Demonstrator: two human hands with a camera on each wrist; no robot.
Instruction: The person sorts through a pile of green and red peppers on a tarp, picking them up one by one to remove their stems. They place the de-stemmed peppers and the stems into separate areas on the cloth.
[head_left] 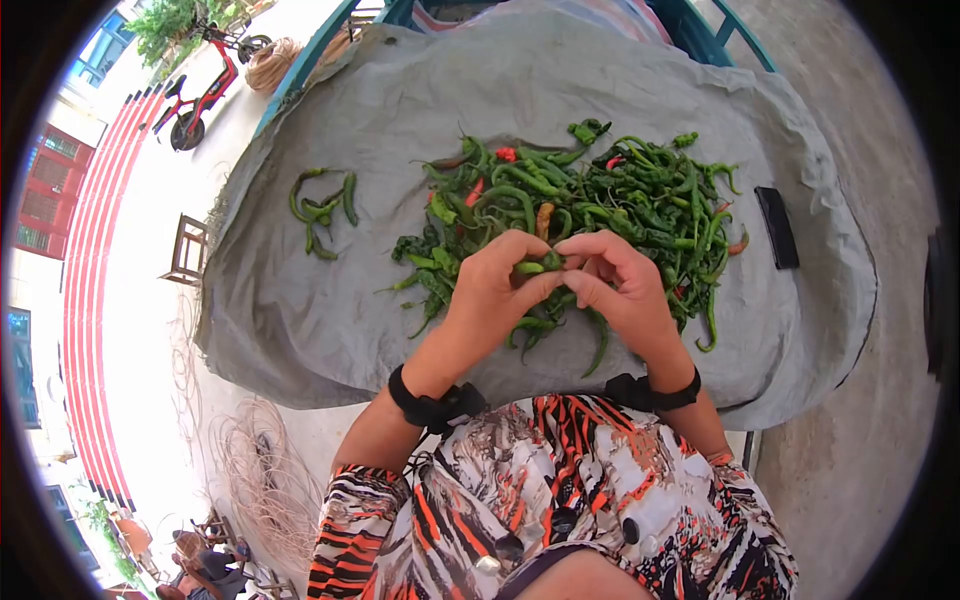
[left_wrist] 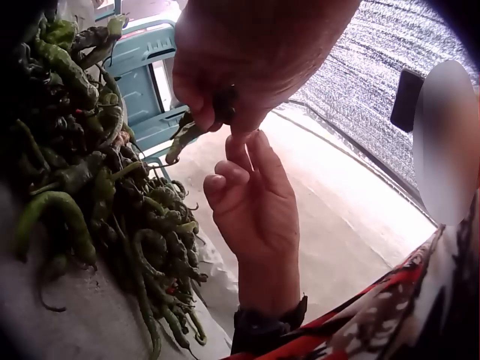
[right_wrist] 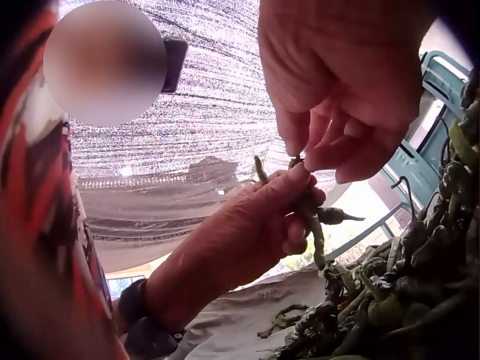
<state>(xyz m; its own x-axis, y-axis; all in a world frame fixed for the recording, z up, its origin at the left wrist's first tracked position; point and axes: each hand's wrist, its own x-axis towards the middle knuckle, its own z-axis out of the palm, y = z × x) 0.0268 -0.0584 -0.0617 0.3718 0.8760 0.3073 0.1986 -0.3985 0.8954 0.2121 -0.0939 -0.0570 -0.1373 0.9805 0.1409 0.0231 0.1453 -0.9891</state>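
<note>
My left hand (head_left: 500,278) holds green chili peppers (right_wrist: 318,234) in its curled fingers, above the near side of the pile. Their ends stick out past the fingers in the right wrist view. My right hand (head_left: 625,280) meets it from the other side, thumb and fingertip pinching the stem end of a pepper at the left thumb. Below both hands spreads a heap of green chili peppers (head_left: 650,205), with a few red ones such as a red pepper (head_left: 506,154). A smaller group of green peppers (head_left: 322,210) lies apart on the left.
Under the peppers is a grey cloth (head_left: 340,110), draped over a teal metal frame (head_left: 735,35). A black phone (head_left: 777,228) lies on the cloth at the right. Further off at left stand a red bike (head_left: 210,85) and a small wooden stool (head_left: 187,250).
</note>
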